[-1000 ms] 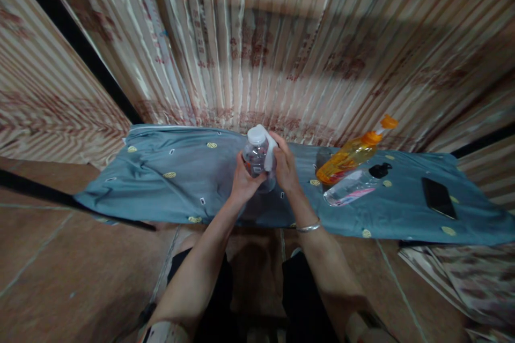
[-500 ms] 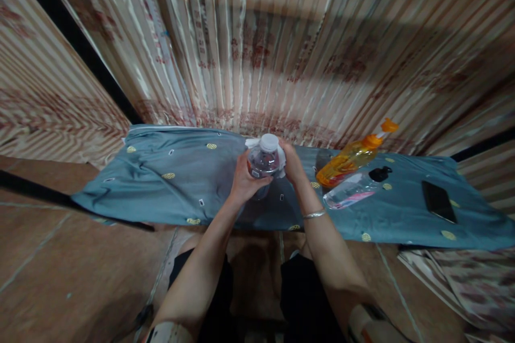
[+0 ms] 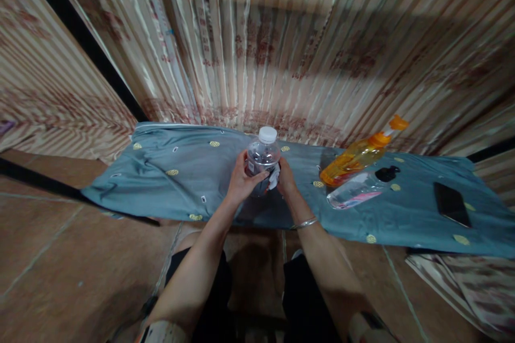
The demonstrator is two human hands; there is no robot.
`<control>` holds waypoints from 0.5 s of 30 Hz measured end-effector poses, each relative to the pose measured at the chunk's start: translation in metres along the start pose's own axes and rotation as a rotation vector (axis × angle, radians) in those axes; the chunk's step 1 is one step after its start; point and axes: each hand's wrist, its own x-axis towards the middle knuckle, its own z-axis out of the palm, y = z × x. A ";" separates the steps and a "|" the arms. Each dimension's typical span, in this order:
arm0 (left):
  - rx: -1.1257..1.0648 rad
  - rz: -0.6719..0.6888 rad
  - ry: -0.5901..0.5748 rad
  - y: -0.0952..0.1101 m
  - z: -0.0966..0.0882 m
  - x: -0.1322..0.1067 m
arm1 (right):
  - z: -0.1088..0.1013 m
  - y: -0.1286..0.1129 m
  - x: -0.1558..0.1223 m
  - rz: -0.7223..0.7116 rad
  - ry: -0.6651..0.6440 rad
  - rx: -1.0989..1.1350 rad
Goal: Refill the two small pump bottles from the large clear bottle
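A small clear plastic bottle (image 3: 263,156) with a white cap is held upright over the blue-grey patterned cloth (image 3: 185,177). My left hand (image 3: 241,183) is wrapped round the bottle's left side. My right hand (image 3: 285,178) presses a bunched white cloth (image 3: 274,177) against the bottle's lower right side. A metal bangle sits on my right wrist.
To the right on the cloth lie an orange bottle (image 3: 358,154) with an orange nozzle, a clear bottle (image 3: 354,191) with a black cap, and a dark phone (image 3: 451,203). A striped curtain (image 3: 257,48) hangs close behind. Brown tiled floor (image 3: 68,262) lies below.
The white cloth has gone from the bottle's cap and neck down to its lower right side with my right hand. The bottle stays in my left hand and now stands more upright.
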 end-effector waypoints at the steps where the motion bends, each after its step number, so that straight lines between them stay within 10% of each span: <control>1: 0.004 -0.001 0.004 0.000 -0.001 -0.001 | 0.000 -0.005 0.002 0.042 0.024 0.064; 15: -0.058 -0.014 -0.047 -0.002 0.000 -0.012 | -0.006 -0.076 -0.007 -0.302 -0.078 -0.228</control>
